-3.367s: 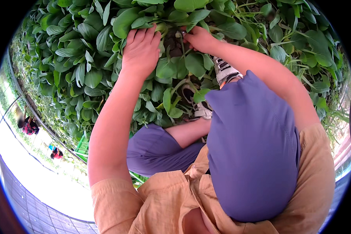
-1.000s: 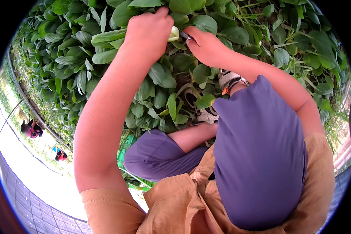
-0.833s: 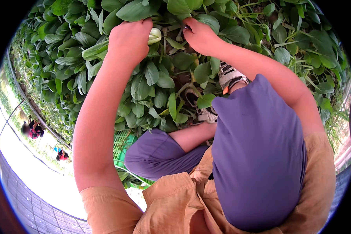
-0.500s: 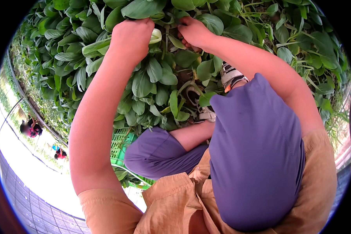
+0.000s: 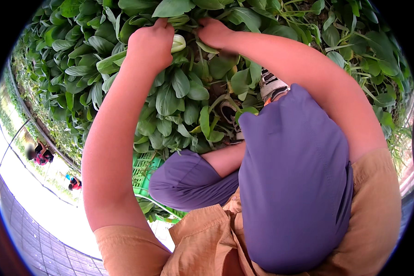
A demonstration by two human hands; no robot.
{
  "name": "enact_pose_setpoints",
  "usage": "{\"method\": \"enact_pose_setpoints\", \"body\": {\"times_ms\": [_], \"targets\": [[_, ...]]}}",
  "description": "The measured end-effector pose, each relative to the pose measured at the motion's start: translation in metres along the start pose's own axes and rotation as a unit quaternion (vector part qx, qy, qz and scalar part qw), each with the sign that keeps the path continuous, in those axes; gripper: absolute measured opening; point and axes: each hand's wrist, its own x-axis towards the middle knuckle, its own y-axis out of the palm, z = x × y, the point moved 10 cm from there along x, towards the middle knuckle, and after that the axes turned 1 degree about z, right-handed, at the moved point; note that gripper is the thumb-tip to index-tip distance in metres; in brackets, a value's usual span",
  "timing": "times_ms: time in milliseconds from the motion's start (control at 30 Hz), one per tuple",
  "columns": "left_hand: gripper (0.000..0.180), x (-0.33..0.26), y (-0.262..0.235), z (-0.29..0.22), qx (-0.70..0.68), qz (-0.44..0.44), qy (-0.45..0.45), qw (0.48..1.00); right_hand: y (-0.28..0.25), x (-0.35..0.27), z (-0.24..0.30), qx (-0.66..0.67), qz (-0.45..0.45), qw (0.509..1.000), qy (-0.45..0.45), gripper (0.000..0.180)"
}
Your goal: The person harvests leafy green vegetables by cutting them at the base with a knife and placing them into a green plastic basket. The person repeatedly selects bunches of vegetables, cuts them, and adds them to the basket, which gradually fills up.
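Note:
Both arms reach to the top of the view, into a dense bed of leafy bok choy. My left hand (image 5: 152, 45) is closed round a bok choy, whose pale green base (image 5: 179, 43) sticks out on the hand's right side. Just to the right, my right hand (image 5: 214, 34) is low among the stems of another bok choy plant (image 5: 178, 20). Its fingers are curled in and partly hidden by leaves; what they hold, if anything, does not show. Broad leaves (image 5: 167, 99) hang below and between the hands.
A green plastic crate (image 5: 142, 172) with some greens stands by my bent knee (image 5: 184, 179). My shoes (image 5: 272, 85) are in among the plants. At the far left, beyond a curved pipe (image 5: 23, 103), two people (image 5: 42, 155) are at a distance.
Both hands have shifted slightly up and left. The pale base beside my left hand has moved left with it. My right hand's curled fingers are now less visible.

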Motion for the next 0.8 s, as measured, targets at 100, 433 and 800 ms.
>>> {"method": "enact_pose_setpoints", "body": {"times_ms": [100,433,800], "targets": [[0.059,-0.01,0.0,-0.002,-0.02,-0.008,-0.007,1.0,0.019,-0.025,-0.018,0.045,0.153,0.979,0.128,0.032],[0.071,-0.09,-0.084,-0.075,-0.271,-0.183,0.061,0.943,-0.119,-0.13,0.003,0.351,0.025,0.934,-0.059,0.05],[0.076,-0.106,-0.077,-0.095,-0.584,-0.201,-0.031,0.786,-0.114,-0.146,0.06,0.302,0.107,0.946,-0.052,0.03]]}}
